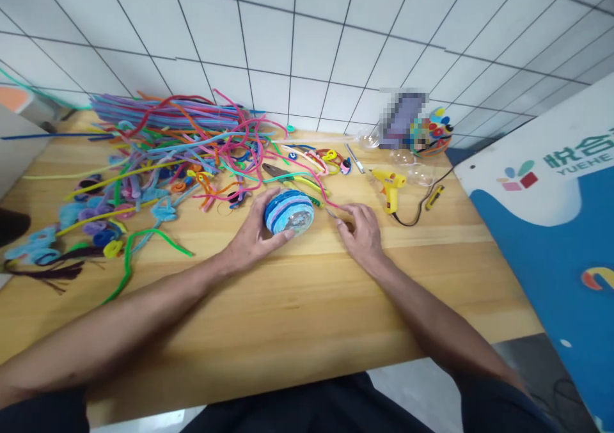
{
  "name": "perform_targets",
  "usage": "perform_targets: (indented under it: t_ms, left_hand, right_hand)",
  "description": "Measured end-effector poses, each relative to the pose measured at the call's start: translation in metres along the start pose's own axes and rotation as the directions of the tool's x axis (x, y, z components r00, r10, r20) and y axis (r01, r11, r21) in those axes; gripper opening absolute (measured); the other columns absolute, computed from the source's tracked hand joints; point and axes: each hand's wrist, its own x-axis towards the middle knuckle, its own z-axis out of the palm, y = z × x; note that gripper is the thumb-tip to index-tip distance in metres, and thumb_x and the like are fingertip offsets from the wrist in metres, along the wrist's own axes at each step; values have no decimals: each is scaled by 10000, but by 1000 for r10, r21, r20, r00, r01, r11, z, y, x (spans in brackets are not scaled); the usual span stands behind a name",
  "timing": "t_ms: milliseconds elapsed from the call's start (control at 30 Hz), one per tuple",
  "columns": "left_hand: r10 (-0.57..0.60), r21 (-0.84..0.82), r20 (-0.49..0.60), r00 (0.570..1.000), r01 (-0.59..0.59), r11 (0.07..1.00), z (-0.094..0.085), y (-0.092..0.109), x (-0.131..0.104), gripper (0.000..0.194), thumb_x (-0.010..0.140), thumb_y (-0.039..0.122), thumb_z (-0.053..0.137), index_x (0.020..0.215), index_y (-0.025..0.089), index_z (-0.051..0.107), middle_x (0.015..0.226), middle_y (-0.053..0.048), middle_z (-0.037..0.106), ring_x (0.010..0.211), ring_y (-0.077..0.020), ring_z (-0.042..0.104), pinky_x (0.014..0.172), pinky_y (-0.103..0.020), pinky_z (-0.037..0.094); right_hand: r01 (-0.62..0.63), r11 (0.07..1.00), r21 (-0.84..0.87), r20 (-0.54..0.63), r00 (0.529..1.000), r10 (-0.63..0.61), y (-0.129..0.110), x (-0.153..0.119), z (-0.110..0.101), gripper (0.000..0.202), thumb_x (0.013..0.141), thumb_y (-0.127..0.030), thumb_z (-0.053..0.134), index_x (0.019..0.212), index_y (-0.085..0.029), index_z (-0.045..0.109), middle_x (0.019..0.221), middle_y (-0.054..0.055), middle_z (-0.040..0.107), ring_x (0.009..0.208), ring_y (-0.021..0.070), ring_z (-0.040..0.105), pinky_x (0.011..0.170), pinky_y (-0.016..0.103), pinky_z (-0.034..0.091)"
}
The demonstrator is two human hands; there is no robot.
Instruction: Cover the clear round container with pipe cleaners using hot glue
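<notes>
My left hand (254, 231) is wrapped round a clear ball (289, 212) banded with blue, light blue and lilac pipe cleaners. A see-through patch shows on its lower right side. To the right of the ball, my right hand (361, 233) is low over the table, fingers curled together. A thin, pointed metal tip (330, 213) sticks out from these fingers towards the ball; the rest of that tool is hidden. The end of a pink pipe cleaner (322, 191) runs up to my right fingertips. Just behind the ball lie pliers (297, 180) with yellow-green handles.
Loose pipe cleaners (173, 116) and fuzzy curled pieces (96, 212) cover the table's left and back. A yellow glue gun (389, 187) with a black cord stands at right, near a small yellow cutter (435, 197). Clear plastic balls (412, 164) sit by the tiled wall (316, 55).
</notes>
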Motion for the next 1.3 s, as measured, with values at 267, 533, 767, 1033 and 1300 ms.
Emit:
perform_targets:
  t_ms: [267, 533, 767, 1033, 1300]
  left_hand:
    - [30, 27, -41, 999, -29, 999, 4, 2, 1, 882, 978, 560, 831, 1675, 300, 357, 1700, -178, 481, 1602, -389, 523, 1360, -644, 425]
    - [86, -8, -70, 994, -87, 996, 11, -1, 0, 896, 963, 583, 841, 1636, 279, 333, 1712, -218, 457, 1608, -377, 534, 1339, -639, 465]
    - [47, 7, -72, 996, -47, 999, 10, -1, 1, 927, 970, 603, 821, 1669, 260, 317, 1723, -222, 455, 1616, -387, 518, 1357, -641, 431]
    - [140, 117, -90, 986, -129, 985, 11, -1, 2, 859, 1012, 545, 777, 1696, 258, 344, 1702, -199, 491, 1632, -394, 490, 1363, -627, 427]
    - [194, 154, -122, 973, -174, 972, 13, -3, 1, 831, 1031, 501, 778, 1706, 290, 342, 1671, -172, 522, 1587, -368, 546, 1327, -593, 488]
  right_hand:
    - [-55, 998, -7, 16, 998, 55, 2, -1, 4, 239, 1025, -304, 660, 1249, -245, 716, 1187, 131, 792, 1146, 339, 716, 1005, 533, 608]
    - [-71, 996, 45, -10, 997, 71, 4, -1, 4, 250, 1051, -293, 609, 1281, -241, 692, 1266, 146, 783, 1226, 330, 726, 1069, 540, 627]
    - [-114, 993, 31, 23, 993, 113, 11, 32, -5, 274, 1031, -238, 559, 1266, -237, 699, 1245, 148, 795, 1197, 327, 754, 1073, 541, 635]
    - [-156, 985, 76, -9, 987, 158, 4, 57, 3, 290, 1051, -289, 565, 1297, -220, 702, 1229, 142, 800, 1115, 303, 777, 1006, 509, 664]
    - [-58, 980, 190, 33, 998, 53, -19, 21, 14, 196, 1084, -290, 607, 1238, -268, 727, 1211, 105, 825, 1155, 282, 782, 1036, 471, 662]
